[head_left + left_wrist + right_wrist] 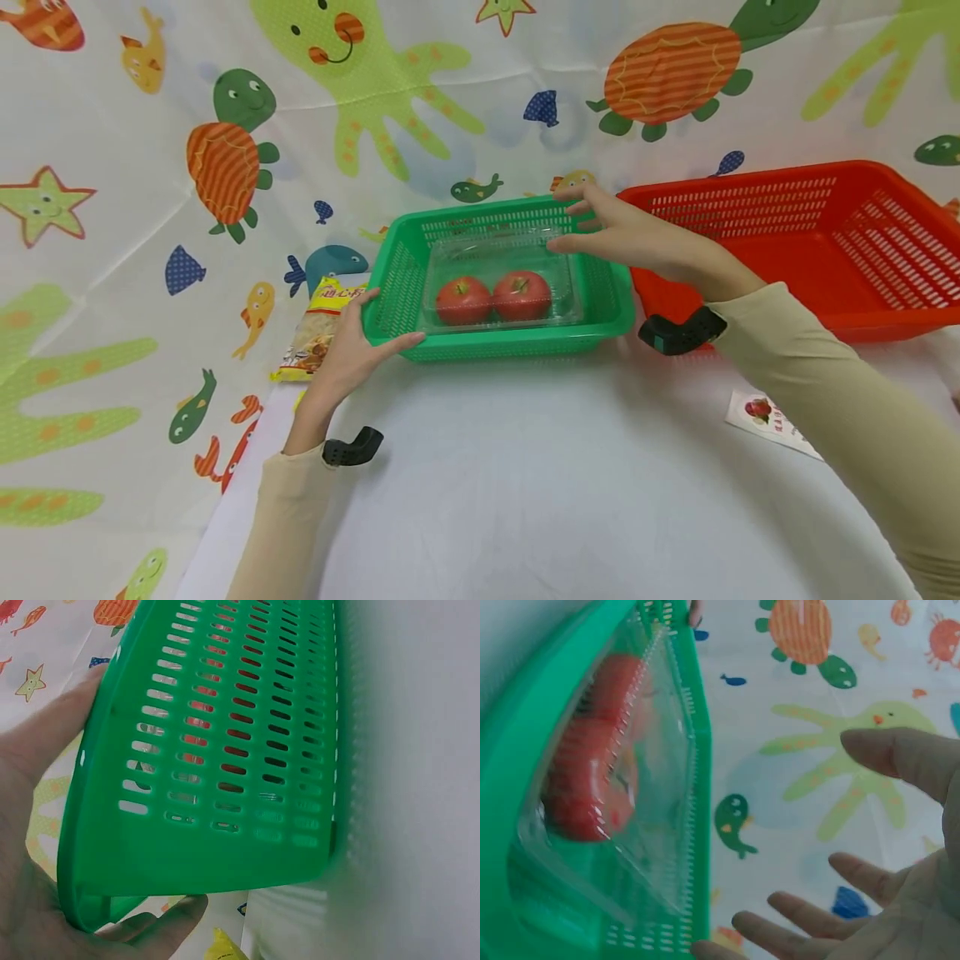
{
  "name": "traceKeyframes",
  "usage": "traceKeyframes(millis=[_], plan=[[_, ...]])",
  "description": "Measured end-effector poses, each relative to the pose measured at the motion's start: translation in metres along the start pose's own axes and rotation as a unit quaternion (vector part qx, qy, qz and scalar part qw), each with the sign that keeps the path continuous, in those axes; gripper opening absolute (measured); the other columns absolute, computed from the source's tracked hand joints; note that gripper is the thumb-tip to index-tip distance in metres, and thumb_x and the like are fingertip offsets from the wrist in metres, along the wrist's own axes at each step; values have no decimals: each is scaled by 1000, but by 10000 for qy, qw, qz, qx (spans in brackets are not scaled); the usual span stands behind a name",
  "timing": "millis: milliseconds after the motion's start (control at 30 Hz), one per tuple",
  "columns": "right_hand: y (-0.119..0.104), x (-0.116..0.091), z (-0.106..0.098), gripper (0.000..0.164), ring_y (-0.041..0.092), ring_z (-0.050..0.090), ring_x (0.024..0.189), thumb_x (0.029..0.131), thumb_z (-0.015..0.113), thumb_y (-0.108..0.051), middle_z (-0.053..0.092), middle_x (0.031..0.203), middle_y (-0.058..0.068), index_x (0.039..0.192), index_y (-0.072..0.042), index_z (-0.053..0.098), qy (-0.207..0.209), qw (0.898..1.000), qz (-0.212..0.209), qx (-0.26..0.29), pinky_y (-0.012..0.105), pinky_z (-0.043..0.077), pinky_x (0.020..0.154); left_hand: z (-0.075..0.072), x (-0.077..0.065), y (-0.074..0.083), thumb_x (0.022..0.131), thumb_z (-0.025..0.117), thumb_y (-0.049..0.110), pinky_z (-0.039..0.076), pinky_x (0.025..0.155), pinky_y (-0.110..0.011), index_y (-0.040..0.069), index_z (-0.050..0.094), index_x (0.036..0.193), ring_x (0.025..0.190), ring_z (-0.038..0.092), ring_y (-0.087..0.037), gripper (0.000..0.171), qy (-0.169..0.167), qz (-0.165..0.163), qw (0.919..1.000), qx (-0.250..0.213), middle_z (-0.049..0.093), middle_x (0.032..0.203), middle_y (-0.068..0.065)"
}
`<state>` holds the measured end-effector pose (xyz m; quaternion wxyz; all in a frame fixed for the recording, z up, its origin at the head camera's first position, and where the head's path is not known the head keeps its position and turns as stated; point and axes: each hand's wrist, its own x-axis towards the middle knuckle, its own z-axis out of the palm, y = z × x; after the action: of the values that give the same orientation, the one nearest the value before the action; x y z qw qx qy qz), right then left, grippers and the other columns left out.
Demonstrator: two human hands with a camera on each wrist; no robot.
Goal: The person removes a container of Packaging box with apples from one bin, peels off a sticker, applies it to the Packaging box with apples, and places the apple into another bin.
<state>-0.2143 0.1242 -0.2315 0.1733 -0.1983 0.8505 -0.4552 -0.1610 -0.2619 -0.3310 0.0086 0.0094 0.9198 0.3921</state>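
A green plastic basket (502, 343) with slotted walls stands on the white table. Inside it lies a clear plastic box (501, 248) with two red apples (522, 295) in it. My left hand (347, 354) grips the basket's near left corner, thumb along the front rim and fingers round the left end. The left wrist view shows those fingers (176, 926) bent round the rim at the corner. Over the basket's right end hovers my right hand (630, 237), fingers spread and holding nothing. In the right wrist view the spread fingers (795, 919) overlap the patterned cloth beside the basket rim.
A larger red basket (810, 275) stands close against the green one on the right. Left of the green basket, a yellow snack bag (311, 333) lies near my left hand. A white printed packet (768, 421) is under my right forearm. Behind hangs a sea-animal cloth (480, 108).
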Motion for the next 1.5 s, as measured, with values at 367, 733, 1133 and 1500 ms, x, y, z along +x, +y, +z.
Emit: traceKeyframes(millis=[367,733,1133,1500], plan=[[12,28,13,86,38,23,155,105,60,-36,14,172,16,167,-15,5,-294,9901,1082,851,64,31,119,1,0,-3,90,81,42,23,124,-63,14,14,167,156,18,-38,106,-11,-161,9987,-489,9,173,-15],[19,43,20,89,46,2,158,104,59,-32,-5,173,15,166,-10,-1,-323,9796,1550,1241,72,29,116,1,1,-2,90,82,42,24,122,-65,20,12,168,156,18,-38,107,-128,-219,9975,-659,9,174,-14],[24,55,27,90,55,7,154,104,58,-30,-6,173,15,166,-11,-4,-350,9730,1746,1468,74,33,113,2,3,-3,90,81,46,25,122,-65,21,11,168,155,19,-39,107,-181,-295,9968,-715,10,173,-15],[28,66,24,85,55,8,154,108,53,-25,-9,172,20,167,-8,-6,-385,9648,1711,1960,72,35,112,2,2,-3,90,81,44,24,122,-65,22,10,168,156,17,-39,107,-166,-312,9973,-648,7,174,-13]])
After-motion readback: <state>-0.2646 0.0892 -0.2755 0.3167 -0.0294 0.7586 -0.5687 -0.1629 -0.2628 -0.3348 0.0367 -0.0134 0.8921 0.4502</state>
